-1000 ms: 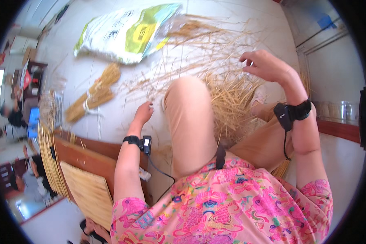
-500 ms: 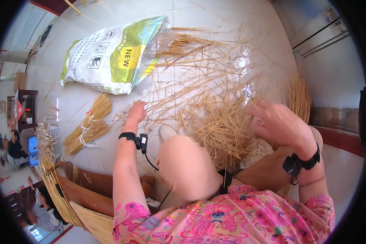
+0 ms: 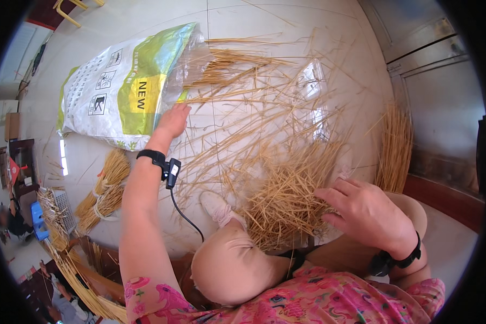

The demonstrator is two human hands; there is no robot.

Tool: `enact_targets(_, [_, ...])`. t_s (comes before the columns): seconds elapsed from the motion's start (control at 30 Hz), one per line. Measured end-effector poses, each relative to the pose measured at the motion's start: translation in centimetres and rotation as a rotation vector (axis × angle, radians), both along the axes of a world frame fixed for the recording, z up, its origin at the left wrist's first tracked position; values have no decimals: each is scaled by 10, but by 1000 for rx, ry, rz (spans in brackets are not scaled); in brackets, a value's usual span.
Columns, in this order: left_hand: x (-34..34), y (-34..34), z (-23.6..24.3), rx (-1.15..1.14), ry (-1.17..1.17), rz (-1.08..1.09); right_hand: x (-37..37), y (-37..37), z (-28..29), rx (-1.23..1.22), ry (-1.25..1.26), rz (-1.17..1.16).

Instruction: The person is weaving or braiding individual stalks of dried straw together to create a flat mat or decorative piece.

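My left hand (image 3: 173, 120) reaches out to the lower corner of a white and green woven sack (image 3: 121, 89), at its mouth. The fingers are stretched forward and nothing shows in them. Long straw stalks (image 3: 235, 63) stick out of the sack's open end onto the floor. By my knees lies a tangled heap of loose straw (image 3: 286, 202). At its right side hovers my right hand (image 3: 362, 208), the fingers loosely bent and apart from the thumb, with nothing seen in them. Each wrist wears a black strap with a small device.
Two tied straw bundles (image 3: 105, 183) lie left of my left arm. Another straw bundle (image 3: 394, 151) leans by the metal cabinet (image 3: 443, 102) on the right. A grey crate (image 3: 65, 208) and a blue stool (image 3: 38, 218) stand far left. Other people sit beyond them.
My left hand has moved forward from the floor to the sack's mouth. My right hand is now lower beside the straw heap. The view has shifted, so the sack appears further left.
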State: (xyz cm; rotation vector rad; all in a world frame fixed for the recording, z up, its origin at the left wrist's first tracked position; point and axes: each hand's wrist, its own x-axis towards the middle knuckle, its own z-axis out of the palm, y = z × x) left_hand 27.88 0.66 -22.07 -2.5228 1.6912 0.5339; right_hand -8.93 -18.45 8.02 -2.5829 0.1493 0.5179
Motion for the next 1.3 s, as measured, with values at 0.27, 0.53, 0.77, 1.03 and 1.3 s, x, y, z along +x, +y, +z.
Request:
enact_targets(0.27, [33,-64,-41,-8,-7,239,16,-18,-1,42,-20,-118])
enact_targets(0.53, [13,-102,-60,-125,-40,497,23,-23,-4,39,23,-156])
enact_targets(0.77, [40,-95,-55,-429,-174,568,34,-26,-7,43,44,-171])
enact_targets(1.03, [40,-105,-57,-180,-152,339,44,-27,-8,43,75,-176])
enact_targets(1.3, [32,-99,-56,-210,-225,500,43,-26,-8,34,95,-185])
